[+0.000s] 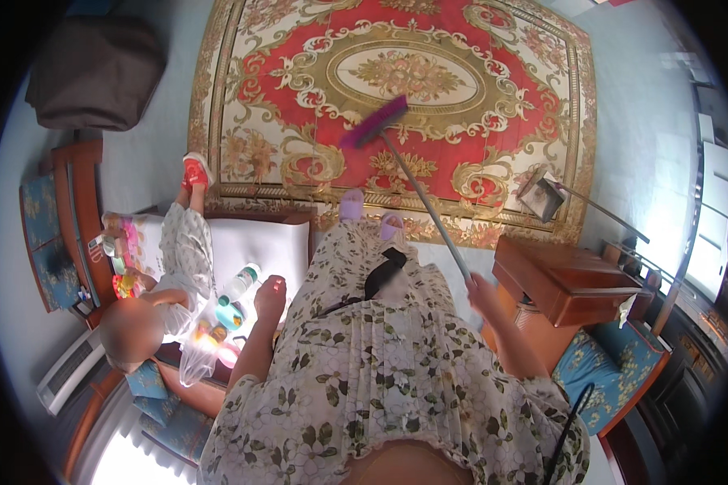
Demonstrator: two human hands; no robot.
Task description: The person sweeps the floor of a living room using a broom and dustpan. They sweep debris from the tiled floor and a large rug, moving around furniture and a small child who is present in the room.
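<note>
My right hand point(483, 295) is wrapped round the upper end of a broom's grey handle point(429, 202). The handle slopes forward and left to a purple broom head point(376, 123), slightly blurred, over the red and cream patterned carpet point(299, 121). By my left side, my left hand point(270, 297) has its fingers curled in, with nothing visible in them. It is nearest to a clear bottle point(239, 283) on the white-covered table. A long-handled dustpan point(542, 199) stands at the carpet's right edge.
Another person point(170, 299) is at the white-covered table point(287, 246) on my left, beside a plastic bag point(198, 360). A wooden cabinet point(534, 279) and a blue floral chair point(590, 372) stand on my right. A dark covered object point(97, 73) is at far left.
</note>
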